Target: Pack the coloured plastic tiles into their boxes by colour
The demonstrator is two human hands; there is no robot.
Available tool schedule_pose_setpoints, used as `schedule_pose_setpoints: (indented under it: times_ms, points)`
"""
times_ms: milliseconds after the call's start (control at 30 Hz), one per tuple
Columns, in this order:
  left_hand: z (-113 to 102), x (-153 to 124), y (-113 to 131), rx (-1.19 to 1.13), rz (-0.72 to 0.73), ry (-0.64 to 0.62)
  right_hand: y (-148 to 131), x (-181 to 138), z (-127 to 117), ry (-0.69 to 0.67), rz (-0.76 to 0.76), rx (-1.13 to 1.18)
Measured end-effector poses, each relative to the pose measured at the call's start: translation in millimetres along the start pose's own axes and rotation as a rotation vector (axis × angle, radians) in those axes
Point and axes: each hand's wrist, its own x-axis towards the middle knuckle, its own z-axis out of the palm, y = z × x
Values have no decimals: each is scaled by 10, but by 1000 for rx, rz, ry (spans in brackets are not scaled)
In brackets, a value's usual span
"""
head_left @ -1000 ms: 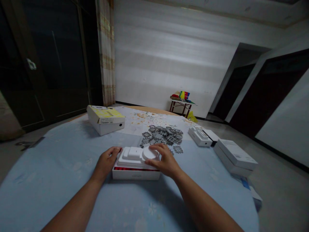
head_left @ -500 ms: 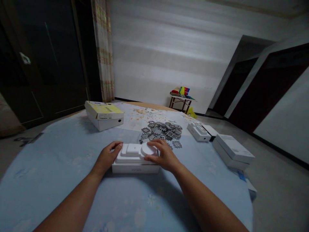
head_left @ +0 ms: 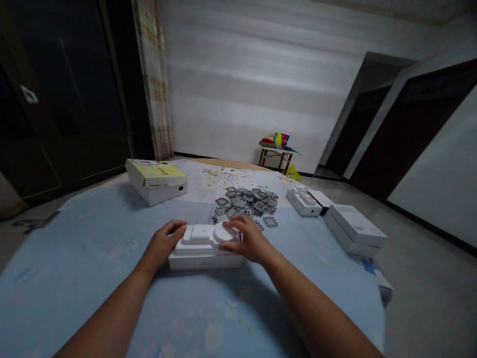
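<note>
A white box lies on the light blue table cover in front of me, with a white moulded insert tray seated in its top. My left hand grips the tray's left end, fingers curled round its edge. My right hand presses on the tray's right end, fingers over the round raised part. Just behind the box lies a heap of dark grey gear-shaped pieces.
A yellow-topped white box sits at the back left. At the right stand a small open white box and a flat white box near the table edge. A small table with colourful things stands by the far wall.
The insert tray has gone down into the box: the red band seen under it a second ago is hidden. Both hands stayed at the tray's ends.
</note>
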Motion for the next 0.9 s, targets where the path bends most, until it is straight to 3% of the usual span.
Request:
schedule_pose_setpoints:
  times_ms: [300,533,900]
  points:
    - [-19,-33,93,26,-2,44,20,-63,90,79,-6,15]
    - [-35,4,40,69,-8,48,76,-66,-22,66,72,110]
    - [-116,41,48,51,-76,88,230,-83,-53,-253,78,218]
